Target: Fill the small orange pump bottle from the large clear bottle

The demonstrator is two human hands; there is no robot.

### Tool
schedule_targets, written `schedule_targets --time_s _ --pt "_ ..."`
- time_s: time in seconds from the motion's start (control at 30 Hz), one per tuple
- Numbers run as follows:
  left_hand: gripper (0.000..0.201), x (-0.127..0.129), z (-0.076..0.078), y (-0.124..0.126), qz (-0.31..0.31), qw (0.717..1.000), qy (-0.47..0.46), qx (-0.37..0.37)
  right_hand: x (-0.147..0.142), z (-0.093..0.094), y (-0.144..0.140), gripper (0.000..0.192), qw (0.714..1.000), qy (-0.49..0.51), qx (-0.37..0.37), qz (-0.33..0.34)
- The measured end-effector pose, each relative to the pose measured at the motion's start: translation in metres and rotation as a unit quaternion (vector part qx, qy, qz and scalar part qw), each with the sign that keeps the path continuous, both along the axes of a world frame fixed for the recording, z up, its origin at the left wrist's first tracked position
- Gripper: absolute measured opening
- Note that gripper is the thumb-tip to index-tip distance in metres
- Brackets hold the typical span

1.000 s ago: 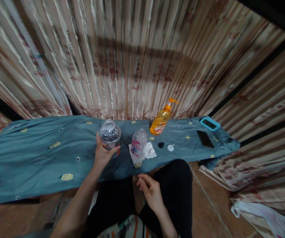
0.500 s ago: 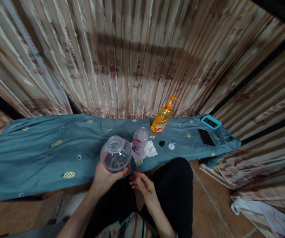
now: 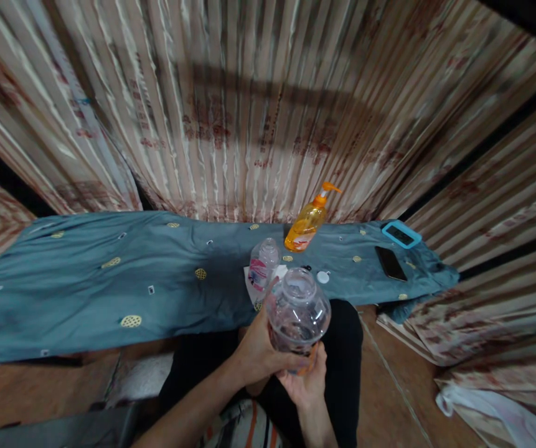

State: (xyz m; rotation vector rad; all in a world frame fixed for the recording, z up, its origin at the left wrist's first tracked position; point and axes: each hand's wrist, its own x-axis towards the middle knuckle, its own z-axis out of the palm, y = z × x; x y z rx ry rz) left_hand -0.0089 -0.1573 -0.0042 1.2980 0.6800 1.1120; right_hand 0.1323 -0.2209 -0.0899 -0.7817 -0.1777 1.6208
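Observation:
A clear plastic jar (image 3: 301, 305) with a wide open mouth and some orange on its lower part is held over my right thigh. My left hand (image 3: 257, 351) wraps round its left side, thumb across the front. Low on the jar, my right hand (image 3: 305, 381) grips from the right and below. Just beyond my left hand stands a smaller clear plastic bottle (image 3: 259, 269) with a pink label and no cap, on a white paper (image 3: 250, 292). A white lid (image 3: 323, 277) lies right of the jar. The small black cap (image 3: 307, 268) is partly hidden behind it.
A pump bottle (image 3: 305, 227) of orange liquid stands at the back of the cloth-covered surface (image 3: 81, 280). Further right lie a dark phone (image 3: 390, 263) and a blue-framed digital clock (image 3: 401, 234). Patterned curtains (image 3: 244, 112) hang behind and at both sides.
My left hand has carried the jar to the right, over my right thigh. My right hand, holding nothing before, has taken hold of the jar's lower part.

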Motion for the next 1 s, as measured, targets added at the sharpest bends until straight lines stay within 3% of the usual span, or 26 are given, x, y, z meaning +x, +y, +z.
schedule_targets --time_s 0.1,0.23,0.3,0.47,0.6,0.73,1.0 --pt "0.111 -0.019 -0.009 0.011 0.069 0.996 0.021 0.05 0.008 0.016 0.0 0.05 1.0 0.016 -0.004 -0.012" --pt "0.085 -0.051 -0.028 0.046 0.223 0.968 0.094 0.071 0.023 0.04 0.002 0.057 0.999 0.021 0.002 -0.048" --pt "0.095 -0.058 -0.039 0.069 0.271 0.951 0.122 0.084 0.031 0.048 0.004 0.059 0.997 0.017 0.002 -0.077" --pt "0.132 -0.04 -0.059 0.118 0.214 0.96 0.155 0.092 0.044 0.06 0.008 0.059 0.991 -0.005 -0.01 -0.135" --pt "0.141 -0.016 -0.058 0.137 0.163 0.972 0.143 0.093 0.045 0.066 0.013 0.056 0.986 -0.032 -0.016 -0.163" --pt "0.137 -0.003 -0.05 0.138 0.162 0.971 0.156 0.086 0.044 0.068 0.02 0.055 0.982 -0.054 -0.023 -0.182" --pt "0.109 0.005 -0.045 0.133 0.208 0.952 0.203 0.094 0.046 0.062 0.027 0.05 0.971 -0.093 -0.04 -0.218"
